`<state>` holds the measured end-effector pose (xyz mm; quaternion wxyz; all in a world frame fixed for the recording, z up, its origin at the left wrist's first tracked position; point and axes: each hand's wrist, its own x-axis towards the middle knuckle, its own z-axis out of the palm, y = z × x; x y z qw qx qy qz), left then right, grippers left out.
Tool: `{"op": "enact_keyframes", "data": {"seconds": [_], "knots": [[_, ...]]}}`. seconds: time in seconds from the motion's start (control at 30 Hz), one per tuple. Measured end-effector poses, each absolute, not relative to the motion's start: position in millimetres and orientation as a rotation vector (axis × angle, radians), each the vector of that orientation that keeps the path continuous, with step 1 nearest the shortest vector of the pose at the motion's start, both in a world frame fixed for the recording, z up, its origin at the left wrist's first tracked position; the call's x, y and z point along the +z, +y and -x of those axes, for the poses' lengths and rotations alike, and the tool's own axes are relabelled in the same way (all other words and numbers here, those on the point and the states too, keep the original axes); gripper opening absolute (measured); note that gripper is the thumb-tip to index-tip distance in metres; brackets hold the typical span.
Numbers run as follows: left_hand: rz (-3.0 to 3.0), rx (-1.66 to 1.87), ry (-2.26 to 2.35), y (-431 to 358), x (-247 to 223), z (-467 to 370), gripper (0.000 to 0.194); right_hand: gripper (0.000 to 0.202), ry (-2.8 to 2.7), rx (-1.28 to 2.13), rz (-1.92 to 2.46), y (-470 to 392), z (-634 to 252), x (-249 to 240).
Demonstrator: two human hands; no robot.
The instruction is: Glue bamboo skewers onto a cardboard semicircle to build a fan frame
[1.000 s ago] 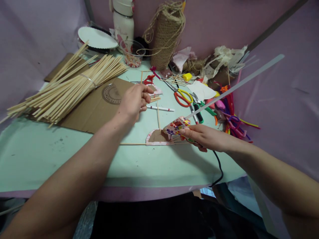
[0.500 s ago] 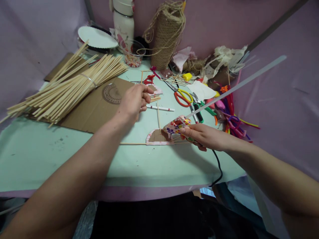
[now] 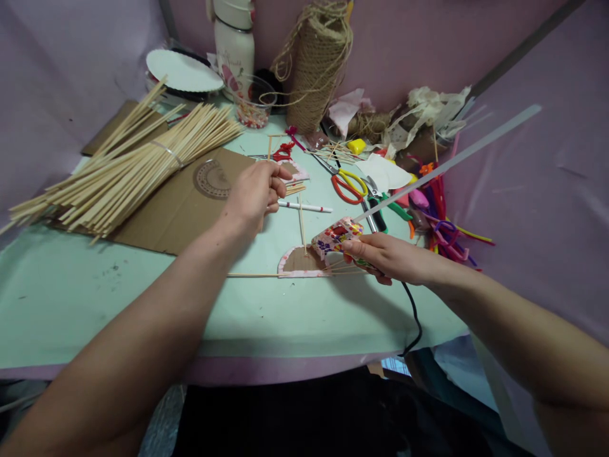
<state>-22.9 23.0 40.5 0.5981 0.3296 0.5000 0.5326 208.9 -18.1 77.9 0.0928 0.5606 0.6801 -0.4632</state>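
My right hand (image 3: pixel 375 254) is wrapped round a flower-patterned glue gun (image 3: pixel 335 238) with a long translucent glue stick (image 3: pixel 457 158) running out of its back. The gun's nozzle end points down over a half-round cardboard piece (image 3: pixel 297 260) edged in pink-and-white trim. A thin wooden stick (image 3: pixel 301 222) stretches from this piece toward the back, and another stick (image 3: pixel 252 275) lies along its straight edge. My left hand (image 3: pixel 259 190) hovers beyond it with curled fingers, near a white pen (image 3: pixel 304 207); what it holds is hidden. Behind that hand lies a second trimmed piece (image 3: pixel 299 170).
A bundle of wooden sticks (image 3: pixel 157 158) rests on a cardboard sheet (image 3: pixel 157 228) at left. Scissors (image 3: pixel 349 187), green-handled cutters (image 3: pixel 394 206) and pipe cleaners (image 3: pixel 451 238) lie at right. A twine roll (image 3: pixel 316 70), bottle (image 3: pixel 235 51) and plastic cup (image 3: pixel 252 105) stand behind. The gun's cord (image 3: pixel 416 317) hangs over the front edge.
Almost nothing differs. The whole view has shifted very slightly; both hands and the glue gun keep nearly the same places over the table.
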Motion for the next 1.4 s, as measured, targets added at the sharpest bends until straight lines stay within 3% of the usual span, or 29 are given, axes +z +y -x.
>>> {"op": "enact_keyframes", "data": {"seconds": [0.47,0.83,1.13,1.4], "knots": [[-0.757,1.214,1.144,19.8,47.1,22.4,0.019,0.057,2.173,-1.141,-1.763,-21.5,-205.5,78.1],[-1.098,1.193,1.263,21.3,33.7,18.6,0.021,0.056,2.224,-1.433,-2.167,-46.5,-231.7,68.3],[-1.370,0.855,1.203,32.8,65.4,-18.3,0.015,0.054,2.039,-1.737,-2.452,-96.3,-267.9,51.8],[-1.315,0.684,1.245,54.5,57.7,-50.2,0.025,0.048,2.010,-1.365,-2.624,-126.4,-321.9,30.8]]}}
